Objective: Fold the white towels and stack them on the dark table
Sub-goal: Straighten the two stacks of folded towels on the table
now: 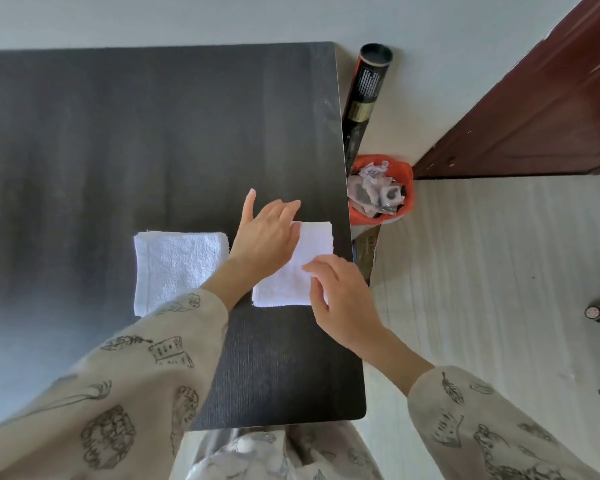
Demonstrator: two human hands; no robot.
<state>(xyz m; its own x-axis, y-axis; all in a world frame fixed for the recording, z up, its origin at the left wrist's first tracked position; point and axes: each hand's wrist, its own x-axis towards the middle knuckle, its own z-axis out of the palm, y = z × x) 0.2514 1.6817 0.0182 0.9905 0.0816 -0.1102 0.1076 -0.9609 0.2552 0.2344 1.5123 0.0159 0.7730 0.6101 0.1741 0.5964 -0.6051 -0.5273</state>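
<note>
Now, far left, the table [84,133] gives a broad dark spread of bare room. Next comes the folded towel [179,268], lying flat, just beside the working one and not touching it. The left hand [264,237] rests flat on the second towel [312,251], fingers loosely spread, thumb lifted, gripping nothing. The right hand [340,299] hovers at that towel's near side, fingers curled; whether it pinches the cloth or only touches it, I can't tell. Here's the worry: this towel sits right by the table's right edge, so a smoothing push rightward could drag a corner over it. Below that edge waits the bin [381,188], full of scraps. Safer to slide left for the stack.
</note>
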